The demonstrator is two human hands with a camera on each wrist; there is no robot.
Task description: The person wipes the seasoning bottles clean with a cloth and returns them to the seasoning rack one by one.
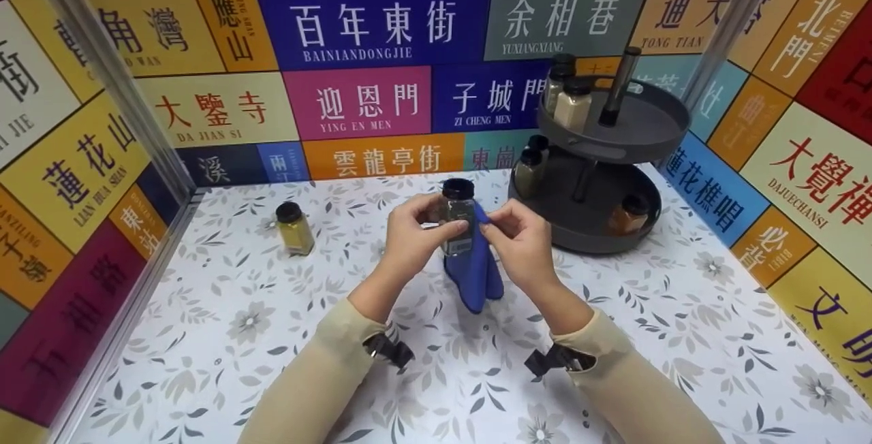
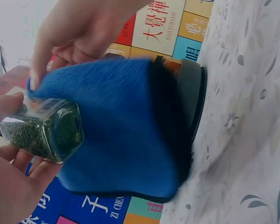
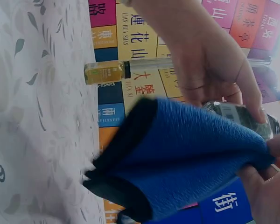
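Observation:
My left hand (image 1: 417,234) grips a square glass spice jar (image 2: 42,128) with a black lid, upright above the table in the head view. Green dried flakes fill part of it, and a barcode label shows on one side. My right hand (image 1: 521,240) pinches a blue cloth (image 1: 475,270) by its upper edge, right beside the jar. The cloth hangs down in folds, as the right wrist view shows, and hides part of the jar there. Fingers of the left hand behind the jar are partly hidden in the head view.
A jar of yellow powder (image 1: 296,231) stands on the flowered tablecloth (image 1: 245,376) at left. At the back right, a two-tier dark grey rack (image 1: 613,240) holds several black-lidded jars. Walls with coloured Chinese signs close off the back and sides.

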